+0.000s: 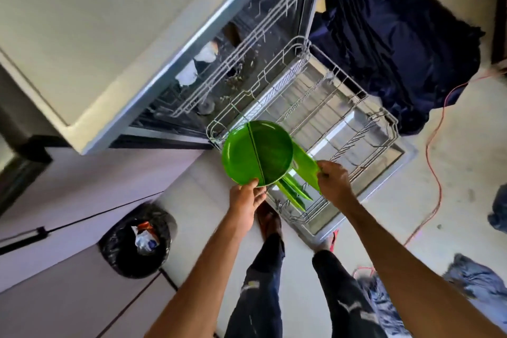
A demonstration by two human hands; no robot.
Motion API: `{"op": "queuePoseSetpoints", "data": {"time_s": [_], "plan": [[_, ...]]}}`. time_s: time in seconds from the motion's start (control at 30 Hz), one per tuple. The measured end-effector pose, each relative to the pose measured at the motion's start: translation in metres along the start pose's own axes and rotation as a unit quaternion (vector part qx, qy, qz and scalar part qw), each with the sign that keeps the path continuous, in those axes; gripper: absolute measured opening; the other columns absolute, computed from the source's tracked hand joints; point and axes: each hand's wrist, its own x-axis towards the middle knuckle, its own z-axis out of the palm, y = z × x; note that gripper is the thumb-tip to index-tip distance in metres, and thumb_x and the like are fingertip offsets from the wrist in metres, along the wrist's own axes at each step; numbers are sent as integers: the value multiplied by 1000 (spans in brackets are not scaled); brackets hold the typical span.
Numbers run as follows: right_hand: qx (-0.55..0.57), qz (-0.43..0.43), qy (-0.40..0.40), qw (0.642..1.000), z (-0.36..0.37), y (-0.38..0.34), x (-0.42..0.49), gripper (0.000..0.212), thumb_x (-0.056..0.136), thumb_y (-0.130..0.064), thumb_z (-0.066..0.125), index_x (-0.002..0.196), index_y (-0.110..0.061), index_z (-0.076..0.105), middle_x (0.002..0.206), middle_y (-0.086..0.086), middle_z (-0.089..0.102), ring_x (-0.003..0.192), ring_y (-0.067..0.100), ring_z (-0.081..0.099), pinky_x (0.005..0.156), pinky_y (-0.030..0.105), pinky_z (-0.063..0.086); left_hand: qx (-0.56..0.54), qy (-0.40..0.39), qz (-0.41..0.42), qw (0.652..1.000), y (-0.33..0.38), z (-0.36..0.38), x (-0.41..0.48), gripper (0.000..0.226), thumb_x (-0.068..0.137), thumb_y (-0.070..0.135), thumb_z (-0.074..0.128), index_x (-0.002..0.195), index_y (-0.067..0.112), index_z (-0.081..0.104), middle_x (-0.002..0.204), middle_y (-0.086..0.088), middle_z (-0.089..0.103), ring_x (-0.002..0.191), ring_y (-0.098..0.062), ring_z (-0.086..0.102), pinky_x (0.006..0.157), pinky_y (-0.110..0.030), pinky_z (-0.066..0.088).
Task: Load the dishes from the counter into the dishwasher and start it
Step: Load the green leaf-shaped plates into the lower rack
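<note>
Left hand (245, 197) gripped a plate (258, 152) by its six o'clock rim, over the rack's (343, 129) eight o'clock corner. Right hand (333, 181) pinched a second plate (307, 167), apparently entering edgewise. Advised: seat it upright between tines before release.

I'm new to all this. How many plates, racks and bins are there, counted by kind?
Round green plastic plates, hand-held: 2
Green plates already racked, seen edge-on: 2
White wire dishwasher racks: 2
Black-lined trash bin: 1
Total: 7
</note>
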Motion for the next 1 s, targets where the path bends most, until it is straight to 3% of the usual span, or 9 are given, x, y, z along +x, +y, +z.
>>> {"op": "queuePoseSetpoints", "data": {"time_s": [0.17, 0.23, 0.33, 0.43, 0.57, 0.67, 0.83, 0.93, 1.0], "plan": [[-44, 19, -17, 999, 58, 38, 11, 46, 77, 18, 51, 110, -6, 73, 90, 17, 75, 66, 24, 65, 57, 21, 48, -16, 31, -11, 999, -28, -2, 35, 12, 100, 5, 55, 112, 6, 58, 84, -4, 67, 77, -15, 66, 64, -28, 51], [-50, 24, -39, 998, 77, 55, 13, 50, 82, 16, 53, 120, -12, 69, 96, 15, 75, 66, 23, 67, 53, 25, 55, -11, 35, -15, 999, -38, -2, 43, 12, 100, 5, 56, 112, 5, 58, 86, -4, 68, 80, -15, 67, 64, -29, 50], [-65, 13, -86, 994, 96, 75, 17, 54, 83, 11, 64, 131, -14, 63, 111, 15, 74, 72, 19, 70, 51, 5, 47, -14, 43, -28, 999, -51, 2, 53, 15, 99, 5, 58, 114, 4, 57, 86, -7, 66, 78, -16, 65, 62, -28, 50], [-76, 6, -96, 992, 110, 81, 24, 63, 82, 10, 65, 138, -19, 57, 115, 12, 73, 73, 15, 70, 58, 13, 53, -15, 47, -32, 998, -57, 7, 58, 15, 98, 4, 59, 113, 3, 56, 84, -9, 64, 77, -17, 65, 60, -28, 49], [-91, 3, -105, 990, 118, 81, 37, 65, 86, 8, 62, 140, -28, 54, 114, 11, 73, 64, 9, 63, 42, 3, 36, -6, 51, -30, 998, -61, 10, 60, 6, 98, 3, 59, 104, 4, 57, 80, -9, 62, 76, -18, 65, 59, -27, 50], [-90, 15, -110, 990, 118, 79, 39, 62, 90, 6, 60, 141, -29, 54, 120, 13, 70, 67, 12, 65, 42, 10, 41, 6, 50, -27, 998, -63, 12, 61, 4, 98, 3, 58, 95, 6, 58, 81, -10, 61, 74, -18, 64, 59, -28, 50], [-78, 17, -101, 992, 117, 80, 38, 55, 96, 1, 55, 141, -31, 53, 123, 13, 69, 71, 13, 66, 50, 16, 51, 21, 45, -20, 999, -63, 11, 60, 7, 98, 3, 57, 94, 7, 59, 83, -9, 63, 75, -16, 64, 53, -24, 51], [-81, 34, -93, 992, 110, 80, 36, 54, 97, -1, 46, 145, -26, 50, 136, 16, 56, 109, 30, 61, 89, 35, 55, 29, 38, -11, 999, -62, 11, 57, 6, 99, 3, 57, 95, 8, 60, 87, -8, 64, 77, -16, 64, 57, -26, 50], [-79, 28, -67, 994, 112, 91, 34, 55, 97, -2, 44, 144, -28, 51, 135, 13, 56, 104, 23, 62, 90, 31, 54, 29, 34, -6, 999, -62, 11, 56, 7, 98, 3, 57, 94, 8, 60, 87, -8, 64, 77, -16, 64, 57, -25, 51]]}}
